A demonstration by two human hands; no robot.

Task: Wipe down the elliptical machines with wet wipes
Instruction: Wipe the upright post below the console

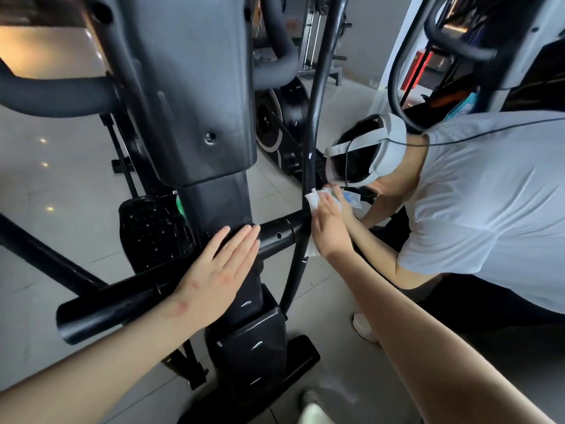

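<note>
Pressing white wet wipe (312, 201) against curved elliptical swing arm (315, 96) with outstretched right hand (330, 224); resting flat, ungripping left hand (223, 264) on centre column (214, 203).

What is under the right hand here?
A white wet wipe, pressed against the elliptical's curved black bar. Its ends show above and below the right hand; its middle, and how it meets the bar there, is covered.

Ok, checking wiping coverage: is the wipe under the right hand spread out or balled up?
Spread out: the wet wipe shows above and below the flat right hand pressing it on the curved bar.
</note>
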